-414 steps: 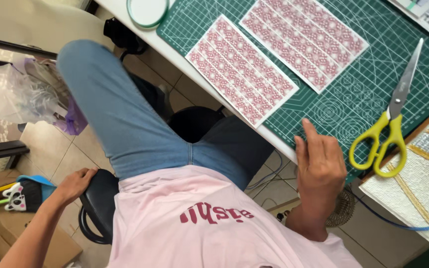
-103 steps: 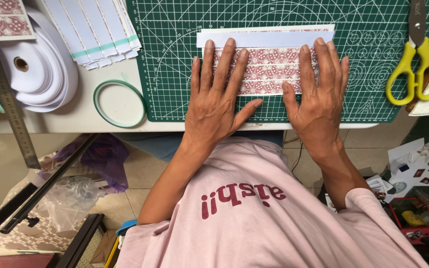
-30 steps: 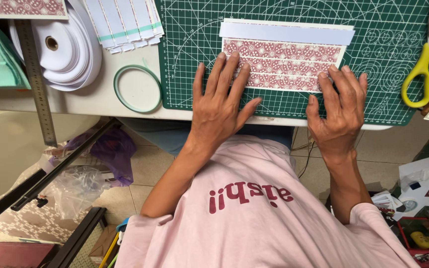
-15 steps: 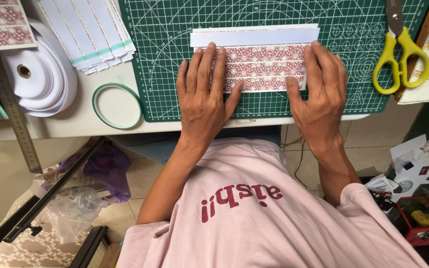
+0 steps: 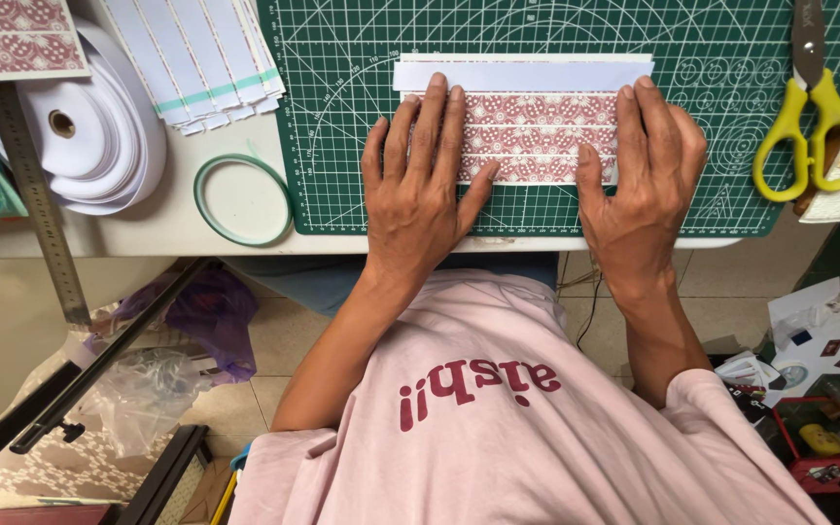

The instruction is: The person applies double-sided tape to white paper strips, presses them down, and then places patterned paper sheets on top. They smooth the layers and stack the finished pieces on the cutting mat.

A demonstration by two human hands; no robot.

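A folded sheet of maroon-and-white patterned paper [image 5: 537, 131] lies on the green cutting mat [image 5: 342, 117], its white flap turned over along the far edge. My left hand [image 5: 420, 185] lies flat on the sheet's left part, fingers spread and pointing away from me. My right hand [image 5: 639, 180] presses flat on its right end. Both palms rest partly on the mat near the table's front edge. Neither hand grips anything.
Yellow-handled scissors [image 5: 814, 117] lie at the mat's right. Left of the mat are a thin green tape ring [image 5: 242, 199], rolls of white tape [image 5: 99, 146], white strips [image 5: 196, 58], a metal ruler [image 5: 36, 204] and another patterned sheet [image 5: 12, 39]. Clutter lies on the floor below.
Both hands have slid a little along the folded sheet, still pressing it flat. The view has shifted slightly. Much earlier, the sheets lay unfolded on the mat.
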